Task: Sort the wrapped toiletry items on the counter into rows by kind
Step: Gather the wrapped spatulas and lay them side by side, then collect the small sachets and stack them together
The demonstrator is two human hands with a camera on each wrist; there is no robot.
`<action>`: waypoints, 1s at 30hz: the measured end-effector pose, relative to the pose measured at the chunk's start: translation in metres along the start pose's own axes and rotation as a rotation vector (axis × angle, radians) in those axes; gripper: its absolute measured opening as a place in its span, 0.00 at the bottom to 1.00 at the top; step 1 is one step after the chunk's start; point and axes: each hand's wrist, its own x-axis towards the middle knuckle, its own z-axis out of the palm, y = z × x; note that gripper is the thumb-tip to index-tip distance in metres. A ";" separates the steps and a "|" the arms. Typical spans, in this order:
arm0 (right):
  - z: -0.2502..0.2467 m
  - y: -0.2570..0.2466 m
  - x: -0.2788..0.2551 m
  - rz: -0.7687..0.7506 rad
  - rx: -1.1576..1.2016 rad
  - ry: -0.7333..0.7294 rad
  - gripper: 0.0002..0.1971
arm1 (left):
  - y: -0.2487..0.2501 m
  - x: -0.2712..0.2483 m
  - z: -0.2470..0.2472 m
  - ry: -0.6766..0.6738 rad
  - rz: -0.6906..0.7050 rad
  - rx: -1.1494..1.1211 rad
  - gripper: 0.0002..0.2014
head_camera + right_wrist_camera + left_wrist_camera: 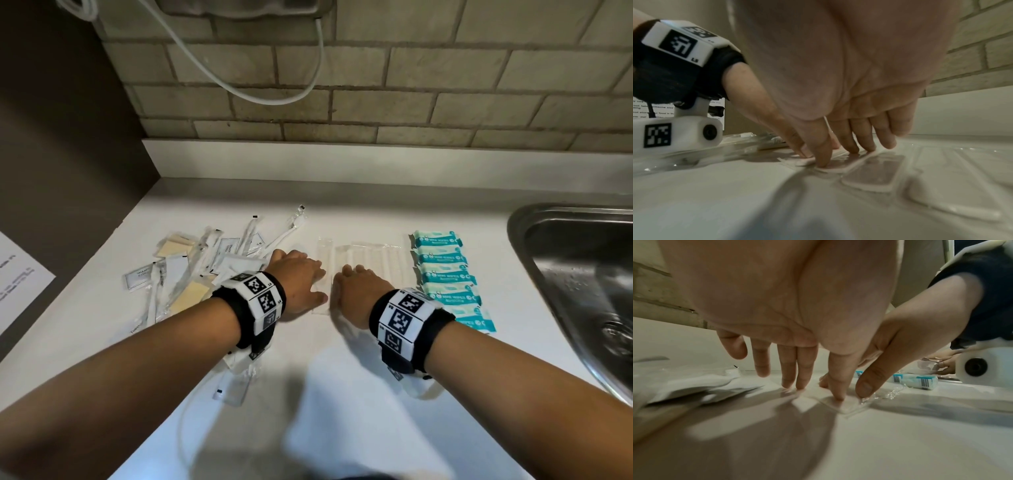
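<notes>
A clear wrapped packet (pixel 322 270) lies flat on the white counter (pixel 342 394), at the left end of a row of like clear packets (pixel 376 260). Both hands press on it. My left hand (pixel 299 282) sets its straight fingers and thumb on the packet's left edge (pixel 846 406). My right hand (pixel 359 291) presses its right side, thumb down beside the left thumb (pixel 823 160). Right of the clear row lies a column of teal wipe packs (pixel 445 274). A mixed pile of sachets and long wrapped items (pixel 191 270) sits to the left.
A steel sink (pixel 575 274) is set into the counter at the right. A printed paper sheet (pixel 20 277) lies at the far left. One small clear packet (pixel 233 390) rests under my left forearm. A brick wall with a white cable (pixel 239 85) rises behind.
</notes>
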 end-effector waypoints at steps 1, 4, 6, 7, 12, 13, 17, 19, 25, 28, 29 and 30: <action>0.000 0.000 0.000 0.002 0.009 0.010 0.20 | 0.001 0.000 0.000 0.000 0.000 0.004 0.28; 0.002 -0.001 0.000 0.011 0.026 0.031 0.18 | 0.002 -0.001 0.001 0.001 0.001 0.003 0.29; 0.001 -0.001 0.000 0.026 0.030 0.020 0.19 | 0.002 -0.001 0.001 0.000 -0.002 -0.004 0.29; 0.001 -0.001 0.001 0.032 0.032 0.007 0.19 | 0.002 -0.001 0.001 -0.001 -0.003 -0.004 0.29; 0.001 0.000 0.003 0.018 0.030 -0.014 0.18 | 0.002 0.000 0.002 -0.029 -0.003 0.013 0.30; 0.001 0.000 0.003 0.014 0.036 -0.014 0.17 | 0.002 0.000 0.002 -0.030 -0.001 0.014 0.29; -0.001 0.005 0.002 -0.027 0.065 -0.004 0.16 | 0.000 0.001 0.002 -0.029 -0.014 -0.030 0.28; -0.002 0.007 0.000 -0.040 0.065 -0.008 0.17 | -0.002 0.001 0.001 -0.025 -0.028 -0.093 0.29; -0.013 -0.006 -0.010 -0.125 -0.026 0.035 0.24 | -0.023 -0.005 -0.014 0.069 -0.115 -0.345 0.26; -0.024 -0.024 -0.013 -0.264 -0.002 0.088 0.24 | -0.045 -0.016 -0.025 0.128 -0.195 -0.393 0.21; -0.027 -0.031 -0.014 -0.315 0.012 0.094 0.24 | -0.054 -0.021 -0.028 0.144 -0.217 -0.397 0.20; -0.029 -0.040 -0.014 -0.377 0.021 0.092 0.24 | -0.064 -0.027 -0.030 0.157 -0.245 -0.401 0.20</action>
